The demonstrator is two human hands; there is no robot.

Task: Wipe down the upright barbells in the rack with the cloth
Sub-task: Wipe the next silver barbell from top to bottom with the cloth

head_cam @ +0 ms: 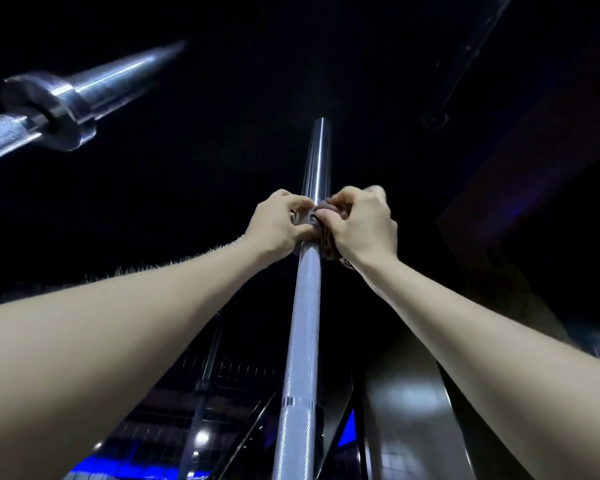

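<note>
Dim, wide-angle warped; glare streaks metal, surroundings perhaps underexposed.

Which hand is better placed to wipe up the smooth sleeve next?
Probably the right hand: it holds most of the cloth against the barbell; the left hand grips mainly its edge.
</note>
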